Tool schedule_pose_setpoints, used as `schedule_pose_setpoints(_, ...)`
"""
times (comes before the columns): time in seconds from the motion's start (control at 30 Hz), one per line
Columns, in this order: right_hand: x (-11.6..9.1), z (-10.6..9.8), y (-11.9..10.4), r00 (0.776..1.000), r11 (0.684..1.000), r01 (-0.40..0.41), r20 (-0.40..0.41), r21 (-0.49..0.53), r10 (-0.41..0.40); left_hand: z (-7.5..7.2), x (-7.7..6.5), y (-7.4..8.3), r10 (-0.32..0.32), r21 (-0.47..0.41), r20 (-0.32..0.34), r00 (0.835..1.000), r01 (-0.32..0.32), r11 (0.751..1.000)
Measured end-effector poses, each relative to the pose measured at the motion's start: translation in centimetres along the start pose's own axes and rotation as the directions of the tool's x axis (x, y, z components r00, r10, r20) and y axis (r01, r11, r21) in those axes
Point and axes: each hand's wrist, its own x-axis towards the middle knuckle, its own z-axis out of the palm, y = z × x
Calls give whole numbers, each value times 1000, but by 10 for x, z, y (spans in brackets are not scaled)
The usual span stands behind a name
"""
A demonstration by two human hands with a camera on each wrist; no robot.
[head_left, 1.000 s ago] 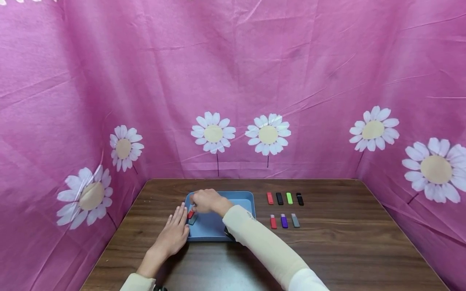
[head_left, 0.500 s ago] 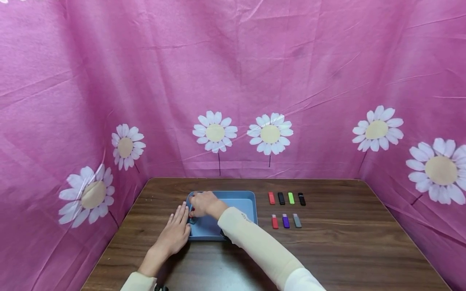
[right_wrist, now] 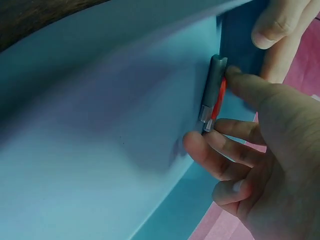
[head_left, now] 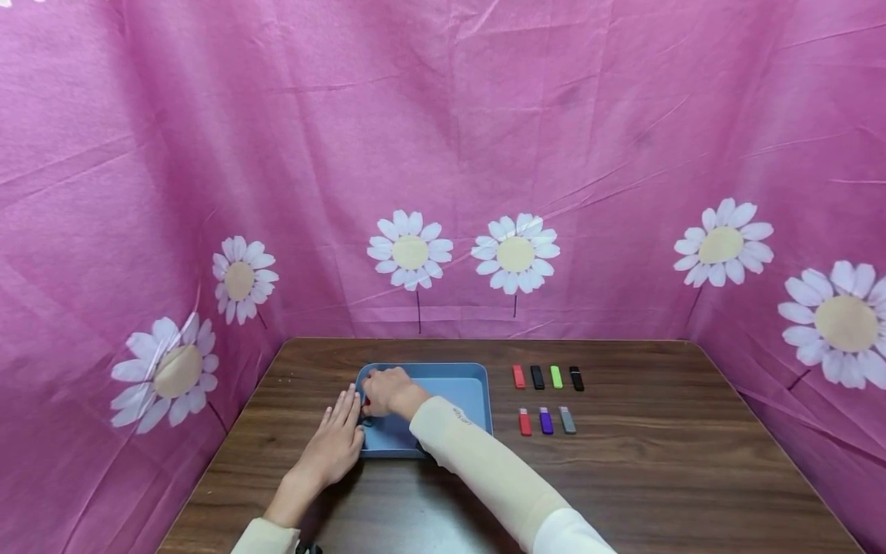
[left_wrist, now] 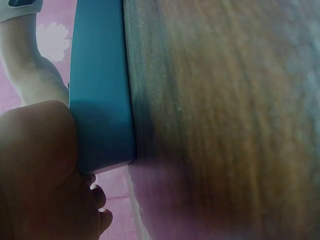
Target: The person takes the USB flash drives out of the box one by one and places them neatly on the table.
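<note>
My right hand (head_left: 389, 389) reaches into the blue tray (head_left: 450, 385) at its left side. In the right wrist view it pinches a red USB stick (right_wrist: 220, 97) end to end, thumb at one end and a finger at the other. A grey USB stick (right_wrist: 214, 82) with a clear cap lies right beside the red one, close to the tray wall. Most of the red stick is covered by the hand in the head view. My left hand (head_left: 335, 438) rests with straight fingers along the tray's left edge; the left wrist view shows its palm against the outer wall.
Right of the tray, USB sticks lie on the wooden table (head_left: 657, 462) in two rows. The back row has a red (head_left: 518, 376), a lime green (head_left: 557, 377) and two black ones. In front are a red, a purple (head_left: 546, 421) and a grey one. Pink cloth hangs around.
The red USB stick, plainer to see a second ago, is now mostly hidden by my right hand, which stays at the tray's left side. My left hand keeps its place; the head view shifts slightly.
</note>
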Motion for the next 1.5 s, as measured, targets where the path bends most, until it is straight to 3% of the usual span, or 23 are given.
schedule_pose_setpoints(0.67, -1, 1, -4, 999, 996, -33, 20, -82, 35, 8, -2, -5, 57, -35, -75, 996, -59, 998)
schedule_pose_setpoints(0.97, -2, 0, 3, 997, 994, -69, 29, -89, 72, 2, 0, -2, -2, 7, 6, 1000, 2, 1000)
schedule_pose_setpoints(1.5, -2, 2, 11, 998, 998, -56, 15, -31, 56, 3, -2, -3, -1, 0, 4, 1000, 1, 1000)
